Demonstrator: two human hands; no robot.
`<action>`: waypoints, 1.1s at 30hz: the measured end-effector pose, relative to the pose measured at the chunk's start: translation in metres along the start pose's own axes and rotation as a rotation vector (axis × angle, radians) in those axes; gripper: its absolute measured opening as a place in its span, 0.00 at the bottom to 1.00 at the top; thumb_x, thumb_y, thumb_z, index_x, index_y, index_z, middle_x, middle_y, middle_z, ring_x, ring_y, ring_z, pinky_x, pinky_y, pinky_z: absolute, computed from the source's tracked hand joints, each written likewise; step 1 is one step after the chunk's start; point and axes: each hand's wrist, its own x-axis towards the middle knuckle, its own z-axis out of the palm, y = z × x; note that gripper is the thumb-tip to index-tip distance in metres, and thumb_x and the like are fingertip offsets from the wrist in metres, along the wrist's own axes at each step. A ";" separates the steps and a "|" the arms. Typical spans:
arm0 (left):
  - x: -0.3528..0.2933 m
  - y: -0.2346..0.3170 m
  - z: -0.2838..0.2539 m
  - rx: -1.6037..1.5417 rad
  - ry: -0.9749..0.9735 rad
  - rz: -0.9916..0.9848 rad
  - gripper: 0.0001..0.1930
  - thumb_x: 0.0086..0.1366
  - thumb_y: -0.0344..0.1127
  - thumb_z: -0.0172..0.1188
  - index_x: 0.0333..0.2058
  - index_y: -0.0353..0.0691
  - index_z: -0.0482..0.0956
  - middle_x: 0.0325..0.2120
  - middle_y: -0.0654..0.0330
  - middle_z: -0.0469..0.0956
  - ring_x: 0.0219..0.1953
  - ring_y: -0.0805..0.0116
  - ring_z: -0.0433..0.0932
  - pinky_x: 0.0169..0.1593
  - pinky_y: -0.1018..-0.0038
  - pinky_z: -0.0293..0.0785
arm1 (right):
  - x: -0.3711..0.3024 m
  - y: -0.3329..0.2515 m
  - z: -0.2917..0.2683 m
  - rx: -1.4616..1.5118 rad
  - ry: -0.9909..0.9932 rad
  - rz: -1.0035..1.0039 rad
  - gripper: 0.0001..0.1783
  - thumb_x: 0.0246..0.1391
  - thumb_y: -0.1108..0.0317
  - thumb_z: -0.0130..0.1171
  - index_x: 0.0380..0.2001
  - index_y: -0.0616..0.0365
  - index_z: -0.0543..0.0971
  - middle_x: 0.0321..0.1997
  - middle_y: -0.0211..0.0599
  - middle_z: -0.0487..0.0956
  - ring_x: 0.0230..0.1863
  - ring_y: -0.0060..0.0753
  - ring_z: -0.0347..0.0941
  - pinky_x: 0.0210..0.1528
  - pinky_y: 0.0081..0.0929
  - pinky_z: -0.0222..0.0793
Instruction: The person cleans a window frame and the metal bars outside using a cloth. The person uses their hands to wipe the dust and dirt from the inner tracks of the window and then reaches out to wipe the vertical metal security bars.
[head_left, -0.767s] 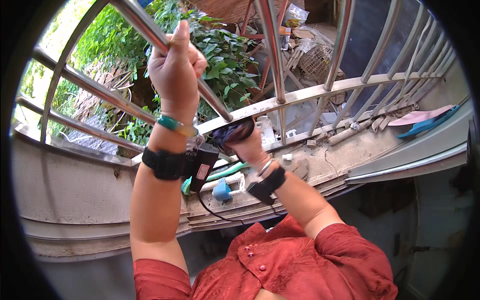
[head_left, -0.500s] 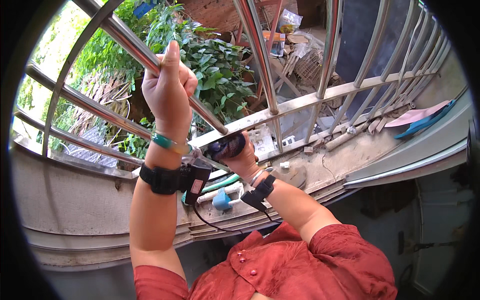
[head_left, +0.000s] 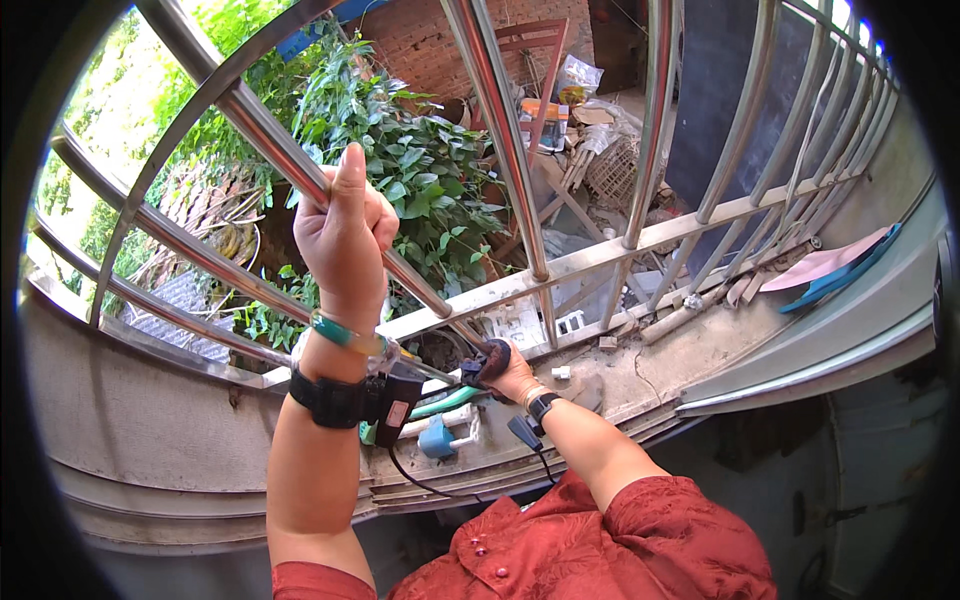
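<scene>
My left hand [head_left: 340, 235] is raised and wrapped around a slanting steel window bar [head_left: 250, 125], thumb pointing up; its wrist carries a green bangle and a black strap with a small device. Lower down, my right hand [head_left: 512, 378] is closed on a dark cloth-like wad [head_left: 492, 358] pressed against the foot of the same bar, just above the dusty concrete sill [head_left: 700, 340].
More steel bars [head_left: 500, 120] and a horizontal rail [head_left: 620, 245] form the grille. A green tube [head_left: 445, 403] and a blue fitting [head_left: 437, 438] lie on the ledge under my hands. A pink and blue flat item [head_left: 830, 270] lies at the right. Leafy plants [head_left: 420, 170] and clutter are outside.
The view has shifted, so both hands sit lower in the picture. My left hand keeps its grip on the bar; my right hand with the dark wad is slightly nearer the sill.
</scene>
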 end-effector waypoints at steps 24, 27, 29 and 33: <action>0.008 0.002 -0.011 -0.140 -0.258 -0.110 0.17 0.60 0.41 0.56 0.17 0.45 0.61 0.09 0.71 0.57 0.11 0.81 0.56 0.18 0.81 0.56 | 0.015 -0.269 -0.122 -0.385 0.149 -0.755 0.26 0.31 0.65 0.67 0.38 0.58 0.70 0.40 0.47 0.71 0.45 0.49 0.67 0.49 0.33 0.64; 0.010 0.003 -0.016 -0.100 -0.307 -0.125 0.17 0.59 0.42 0.56 0.18 0.45 0.61 0.09 0.71 0.56 0.11 0.80 0.56 0.18 0.81 0.56 | 0.001 -0.267 -0.125 -0.244 -0.088 -0.317 0.24 0.30 0.64 0.67 0.35 0.57 0.72 0.39 0.46 0.71 0.44 0.49 0.67 0.48 0.34 0.64; 0.010 0.003 -0.019 -0.061 -0.333 -0.125 0.17 0.59 0.43 0.57 0.19 0.45 0.61 0.10 0.71 0.56 0.11 0.79 0.57 0.19 0.80 0.56 | -0.003 -0.245 -0.118 -0.324 0.013 -0.581 0.24 0.29 0.65 0.67 0.35 0.56 0.71 0.39 0.44 0.72 0.43 0.50 0.67 0.46 0.35 0.64; 0.007 0.004 -0.018 -0.071 -0.319 -0.132 0.17 0.59 0.43 0.56 0.18 0.45 0.61 0.10 0.71 0.57 0.11 0.79 0.58 0.19 0.80 0.57 | -0.027 -0.211 -0.106 -0.559 0.142 -0.930 0.22 0.31 0.73 0.58 0.37 0.54 0.68 0.37 0.38 0.72 0.41 0.45 0.68 0.46 0.36 0.61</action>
